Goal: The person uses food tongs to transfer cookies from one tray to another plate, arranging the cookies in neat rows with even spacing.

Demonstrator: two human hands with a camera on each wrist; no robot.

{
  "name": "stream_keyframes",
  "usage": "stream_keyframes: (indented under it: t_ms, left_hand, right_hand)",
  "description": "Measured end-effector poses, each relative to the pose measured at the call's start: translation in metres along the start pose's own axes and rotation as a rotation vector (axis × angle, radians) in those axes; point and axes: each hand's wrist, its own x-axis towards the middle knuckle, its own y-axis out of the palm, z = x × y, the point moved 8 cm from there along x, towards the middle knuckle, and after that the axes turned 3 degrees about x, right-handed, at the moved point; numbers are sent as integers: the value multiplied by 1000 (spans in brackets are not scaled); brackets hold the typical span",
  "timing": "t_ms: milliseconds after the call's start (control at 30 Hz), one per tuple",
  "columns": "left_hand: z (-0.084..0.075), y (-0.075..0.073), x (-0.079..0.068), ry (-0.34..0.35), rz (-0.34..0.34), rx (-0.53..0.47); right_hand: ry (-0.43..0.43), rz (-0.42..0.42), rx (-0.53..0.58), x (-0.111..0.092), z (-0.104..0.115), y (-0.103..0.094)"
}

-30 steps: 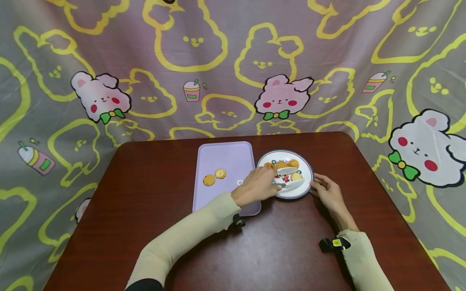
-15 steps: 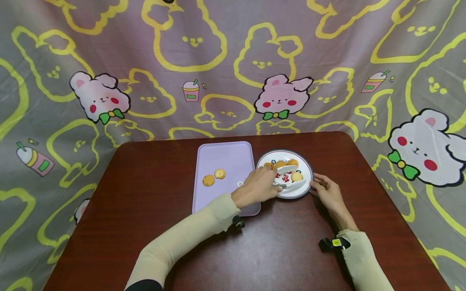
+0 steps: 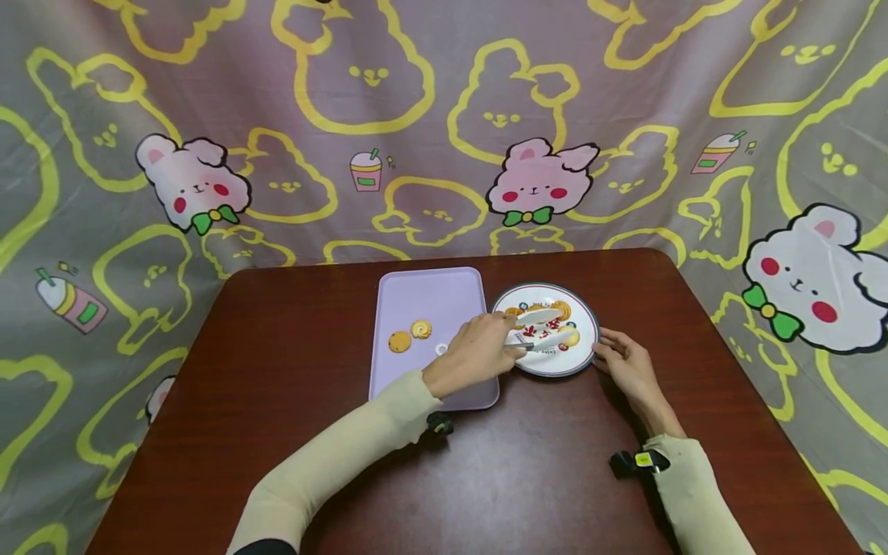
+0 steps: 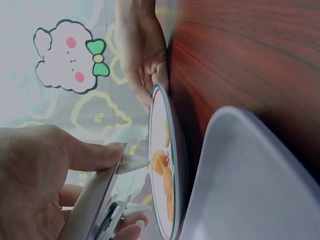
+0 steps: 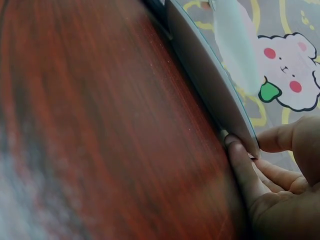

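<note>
My left hand [image 3: 477, 351] grips a pair of metal tongs with white tips [image 3: 543, 315], spread apart over the plate with nothing between them. In the left wrist view the thumb lies along one arm of the tongs [image 4: 92, 202]. Under the tips, a white plate [image 3: 516, 360] with a dark blue-green rim carries several cookies. A pale round cookie [image 3: 570, 335] sits toward its right side, and browner cookies, including a swirled one [image 3: 562, 310], lie along the far side. My right hand [image 3: 627, 370] pinches the plate's right edge between thumb and fingers, as the right wrist view shows.
A lilac tray [image 3: 432, 290] stands left of the plate, partly under my left forearm. On it lie a flat round cookie [image 3: 399, 342] and a swirled cookie [image 3: 421, 329]. A patterned curtain [image 3: 430, 92] hangs behind the brown table [image 3: 298, 331].
My left hand has drawn a little left with the tongs, whose tips have moved away from the pale cookie. The right hand keeps its hold on the plate's edge.
</note>
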Motion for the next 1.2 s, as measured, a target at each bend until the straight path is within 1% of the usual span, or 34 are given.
stream_keyframes:
  t_ms: [167, 300, 400, 533, 700, 900, 1100, 1200]
  left_hand:
    - [18, -12, -14, -19, -24, -14]
    - [36, -20, -26, -41, -57, -51]
    - [50, -24, -35, -72, -73, -62]
    - [66, -26, -48, -119, -75, -54]
    - [83, -28, -61, -145, -82, -65]
    - [100, -33, -76, -163, -98, -54]
    - [116, -36, -90, -208, -92, -46]
    - [124, -38, -97, -231, -103, -27]
  right_hand:
    - [6, 3, 2, 2, 0, 0]
    - [12, 9, 0, 2, -1, -2]
    - [14, 16, -7, 2, -3, -3]
    - [11, 19, -14, 1, -3, -4]
    - [5, 15, -14, -1, -2, -3]
    - [8, 9, -18, -2, -2, 1]
    - [3, -2, -7, -2, -1, 1]
    - [0, -4, -9, -2, 0, 1]
